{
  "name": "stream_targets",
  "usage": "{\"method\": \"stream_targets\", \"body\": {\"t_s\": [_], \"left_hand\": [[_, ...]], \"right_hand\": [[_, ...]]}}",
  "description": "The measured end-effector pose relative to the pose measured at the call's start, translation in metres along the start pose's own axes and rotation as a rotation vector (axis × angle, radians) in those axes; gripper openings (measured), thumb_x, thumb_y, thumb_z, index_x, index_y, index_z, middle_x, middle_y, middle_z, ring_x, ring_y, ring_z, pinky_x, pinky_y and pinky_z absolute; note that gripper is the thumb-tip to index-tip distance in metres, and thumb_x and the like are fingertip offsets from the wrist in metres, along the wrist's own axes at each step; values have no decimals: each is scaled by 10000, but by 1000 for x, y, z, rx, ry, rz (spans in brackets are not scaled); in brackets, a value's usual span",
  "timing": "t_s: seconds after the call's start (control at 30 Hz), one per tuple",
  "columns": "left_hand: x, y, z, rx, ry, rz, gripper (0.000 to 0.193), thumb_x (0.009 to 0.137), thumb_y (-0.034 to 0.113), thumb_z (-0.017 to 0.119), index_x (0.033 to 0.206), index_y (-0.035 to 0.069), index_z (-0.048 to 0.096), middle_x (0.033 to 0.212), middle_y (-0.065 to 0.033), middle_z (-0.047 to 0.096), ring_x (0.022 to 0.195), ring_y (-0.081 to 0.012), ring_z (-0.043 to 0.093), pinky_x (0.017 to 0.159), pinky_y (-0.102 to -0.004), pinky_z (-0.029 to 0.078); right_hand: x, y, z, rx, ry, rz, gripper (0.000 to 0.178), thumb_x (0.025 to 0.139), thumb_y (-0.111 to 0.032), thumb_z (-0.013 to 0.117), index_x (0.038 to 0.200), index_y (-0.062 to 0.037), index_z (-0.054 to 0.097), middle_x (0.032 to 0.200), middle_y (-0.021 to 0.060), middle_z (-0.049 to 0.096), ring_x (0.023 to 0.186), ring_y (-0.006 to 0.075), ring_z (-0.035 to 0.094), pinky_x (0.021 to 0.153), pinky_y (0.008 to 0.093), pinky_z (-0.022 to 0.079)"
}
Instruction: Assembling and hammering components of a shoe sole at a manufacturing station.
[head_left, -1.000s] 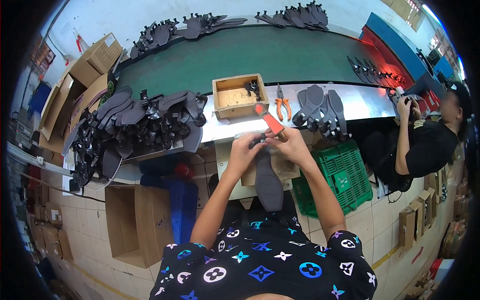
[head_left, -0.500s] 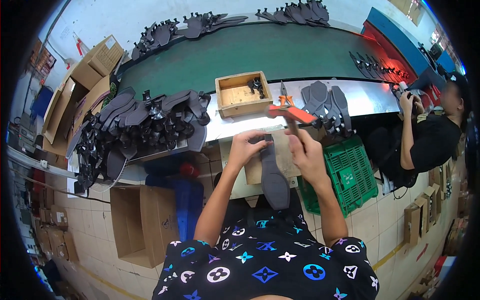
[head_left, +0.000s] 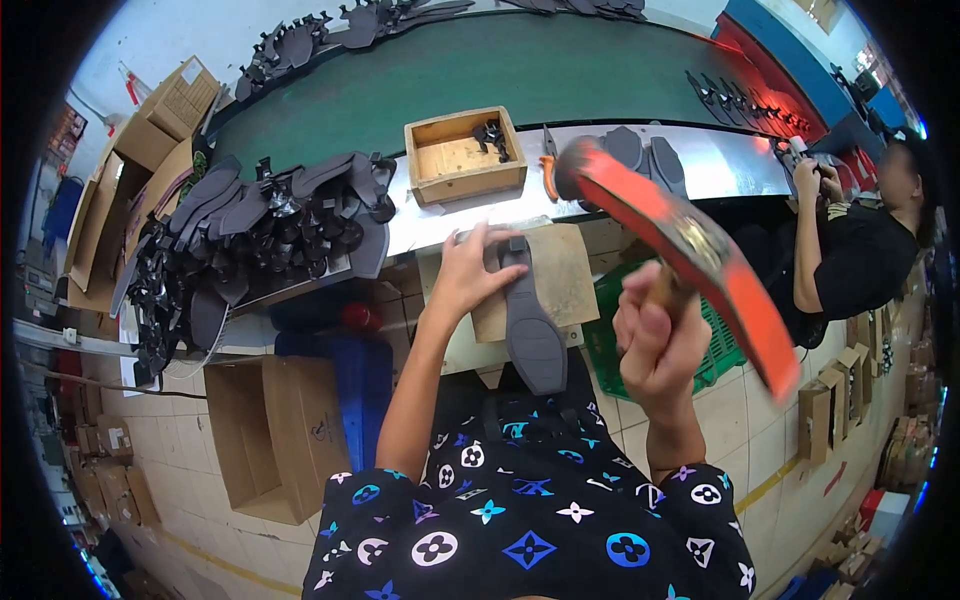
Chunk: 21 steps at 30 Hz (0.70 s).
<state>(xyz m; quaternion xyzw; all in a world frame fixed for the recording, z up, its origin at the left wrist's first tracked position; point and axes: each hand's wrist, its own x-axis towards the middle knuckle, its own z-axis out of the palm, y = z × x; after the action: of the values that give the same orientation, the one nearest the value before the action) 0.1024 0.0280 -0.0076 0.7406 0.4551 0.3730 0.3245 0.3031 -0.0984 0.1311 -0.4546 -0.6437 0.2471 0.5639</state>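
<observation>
The right hand (head_left: pixel 660 350) grasped a red hammer (head_left: pixel 690 240) right of the dark sole (head_left: pixel 537 345); the left hand (head_left: pixel 468 272) curved at its narrow end, grip unclear

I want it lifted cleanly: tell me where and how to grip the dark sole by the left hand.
Pinch the sole by its wide end, probably best from the near side: that flat end projects past the tan pad, while the left hand crowds the narrow far end.
</observation>
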Motion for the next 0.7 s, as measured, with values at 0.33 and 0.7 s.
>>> {"method": "stream_targets", "body": {"t_s": [0.33, 0.7], "left_hand": [[1, -8, -2, 270, -148, -110, 1118, 755, 501, 758, 1566, 91, 107, 1367, -38, 591, 1412, -241, 376, 1108, -674, -54], [-24, 27, -6, -186, -12, 140, 181, 878, 163, 674, 980, 17, 711, 864, -145, 703, 720, -240, 667, 664, -279, 504]], "right_hand": [[3, 4, -7, -115, -88, 25, 205, 924, -48, 598, 1118, 13, 614, 928, 142, 652, 710, 268, 640, 617, 357, 520], [18, 63, 6, -326, -202, 19, 183, 957, -111, 575, 1085, 16, 608, 799, 202, 648, 674, 362, 647, 585, 390, 495]]}}
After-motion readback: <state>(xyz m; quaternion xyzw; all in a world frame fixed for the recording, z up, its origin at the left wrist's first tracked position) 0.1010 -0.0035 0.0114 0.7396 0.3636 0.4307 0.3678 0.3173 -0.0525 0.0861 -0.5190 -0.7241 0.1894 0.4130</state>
